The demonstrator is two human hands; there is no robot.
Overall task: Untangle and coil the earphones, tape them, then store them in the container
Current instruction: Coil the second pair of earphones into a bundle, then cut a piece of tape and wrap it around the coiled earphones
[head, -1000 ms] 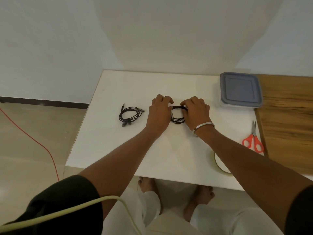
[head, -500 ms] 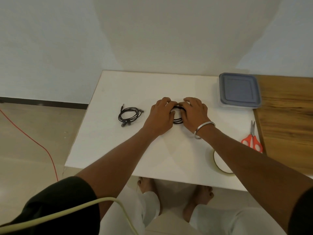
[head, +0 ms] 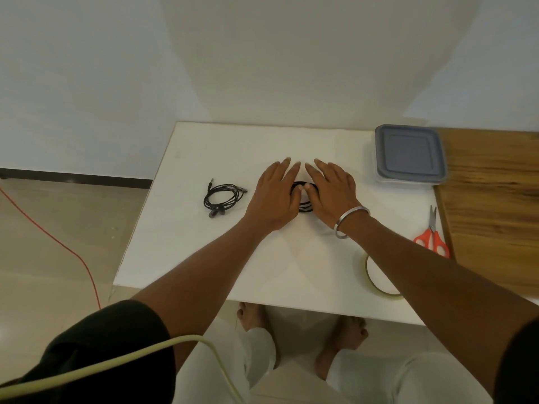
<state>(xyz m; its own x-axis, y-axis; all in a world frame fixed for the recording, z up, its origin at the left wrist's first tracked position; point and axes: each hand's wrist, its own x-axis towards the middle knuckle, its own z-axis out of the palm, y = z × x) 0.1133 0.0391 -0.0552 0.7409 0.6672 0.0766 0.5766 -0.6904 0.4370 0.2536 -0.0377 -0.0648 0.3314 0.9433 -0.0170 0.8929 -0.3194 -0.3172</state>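
A coil of black earphones (head: 303, 199) lies on the white table (head: 204, 258), mostly hidden between my two hands. My left hand (head: 274, 196) and my right hand (head: 332, 191) lie side by side over it with fingers straight and spread, thumbs touching the coil. A second coiled pair of black earphones (head: 223, 196) rests alone to the left of my left hand. The container (head: 409, 154), clear with a grey lid on it, stands at the table's back right. A roll of clear tape (head: 379, 278) lies near the front edge, partly under my right forearm.
Red-handled scissors (head: 433, 234) lie at the table's right edge, next to a wooden surface (head: 495, 205). A red cable (head: 58, 243) runs across the floor on the left. My bare feet show under the table's front edge.
Both hands had curled fingers pinching the coil; now the fingers are stretched out flat over it. The coil stays in the same place on the table.
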